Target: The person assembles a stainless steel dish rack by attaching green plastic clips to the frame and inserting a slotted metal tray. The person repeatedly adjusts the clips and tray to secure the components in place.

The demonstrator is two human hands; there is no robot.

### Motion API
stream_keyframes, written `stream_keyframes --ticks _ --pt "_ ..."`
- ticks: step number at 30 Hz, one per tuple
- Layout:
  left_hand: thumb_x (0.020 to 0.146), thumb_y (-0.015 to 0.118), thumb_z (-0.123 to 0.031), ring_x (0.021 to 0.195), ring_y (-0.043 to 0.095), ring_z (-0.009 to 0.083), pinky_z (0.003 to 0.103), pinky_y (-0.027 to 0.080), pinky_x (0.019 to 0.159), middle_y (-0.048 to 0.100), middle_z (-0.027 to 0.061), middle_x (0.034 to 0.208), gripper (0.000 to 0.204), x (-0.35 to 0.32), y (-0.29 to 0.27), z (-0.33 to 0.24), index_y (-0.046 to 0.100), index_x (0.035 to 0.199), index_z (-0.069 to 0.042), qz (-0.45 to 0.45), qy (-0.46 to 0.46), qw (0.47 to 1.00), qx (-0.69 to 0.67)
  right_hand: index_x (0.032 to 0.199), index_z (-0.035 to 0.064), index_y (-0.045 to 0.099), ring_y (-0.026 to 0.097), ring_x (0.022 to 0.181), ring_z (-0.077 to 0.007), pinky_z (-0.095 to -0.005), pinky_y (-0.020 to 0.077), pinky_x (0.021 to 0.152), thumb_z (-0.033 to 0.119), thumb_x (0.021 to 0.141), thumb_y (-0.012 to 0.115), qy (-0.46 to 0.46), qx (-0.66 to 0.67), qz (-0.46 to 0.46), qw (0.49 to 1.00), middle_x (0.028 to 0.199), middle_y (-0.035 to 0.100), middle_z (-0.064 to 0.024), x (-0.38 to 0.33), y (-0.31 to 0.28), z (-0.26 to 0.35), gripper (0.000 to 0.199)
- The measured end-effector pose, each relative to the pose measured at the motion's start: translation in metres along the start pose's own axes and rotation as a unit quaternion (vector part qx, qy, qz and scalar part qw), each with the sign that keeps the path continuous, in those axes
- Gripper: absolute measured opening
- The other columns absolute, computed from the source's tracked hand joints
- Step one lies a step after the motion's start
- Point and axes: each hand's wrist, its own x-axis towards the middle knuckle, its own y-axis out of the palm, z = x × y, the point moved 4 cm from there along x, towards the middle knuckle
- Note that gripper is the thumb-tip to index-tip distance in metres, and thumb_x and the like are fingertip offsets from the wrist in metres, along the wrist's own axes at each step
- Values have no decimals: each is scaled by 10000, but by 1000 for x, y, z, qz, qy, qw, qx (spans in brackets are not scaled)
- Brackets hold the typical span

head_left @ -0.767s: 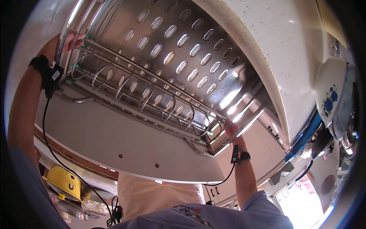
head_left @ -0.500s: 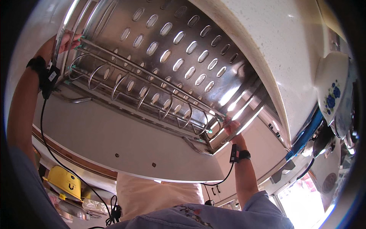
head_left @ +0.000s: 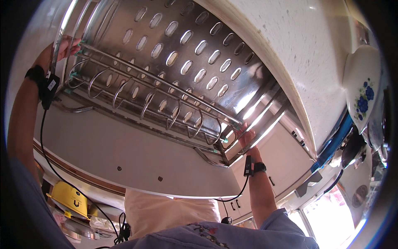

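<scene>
A stainless-steel wire rack [head_left: 159, 76] with a row of curved wire dividers and a slotted metal base [head_left: 186, 37] spans the middle. At its left end, my left hand [head_left: 66, 46] is closed round the side rails, beside a green-tipped bar end. My right hand [head_left: 247, 136] grips the bars at the right end, its fingers partly hidden behind the metal. A white panel [head_left: 141, 155] with two small bolts lies along the rack's near side. Each of my wrists wears a black strap with a small cabled device.
A pale countertop edge [head_left: 286, 62] curves above the rack. To the right are a white dish [head_left: 361, 83] with blue flowers and several utensils. White cabinet doors [head_left: 273, 159] stand below. A yellow container [head_left: 68, 199] sits at lower left. Black cables hang from both wrists.
The rack and the white panel have shifted slightly left, and both hands have moved with them. Both hands keep their grip.
</scene>
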Motion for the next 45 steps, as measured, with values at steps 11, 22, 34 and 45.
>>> stream_keyframes --ticks 11,22,34,45 --pt "807 677 -254 735 602 106 192 509 680 587 18 801 238 10 -11 9 570 882 -56 8 0 1000 21 1138 -8 525 607 901 -198 -371 513 838 214 889 555 -31 25 -14 999 962 600 -69 5 -5 -7 335" --pt "822 663 -238 758 600 103 210 499 687 596 1 819 195 2 -6 1 567 872 -75 13 -16 999 27 1125 10 518 593 913 -194 -380 507 817 213 880 563 -36 23 15 999 926 588 -46 4 0 -1 322" --pt "826 657 -265 811 598 103 231 490 755 595 6 886 226 -3 -2 -4 562 899 -74 29 -13 998 53 1006 62 577 600 843 -175 -359 507 756 244 852 608 -20 42 -43 998 906 608 -34 5 2 -5 240" --pt "817 658 -299 858 602 125 250 475 825 606 42 943 295 -59 29 -40 584 957 -49 -2 91 994 60 1018 44 553 595 882 -213 -413 509 751 326 911 450 -42 122 -41 991 942 593 -60 2 -27 -18 319"
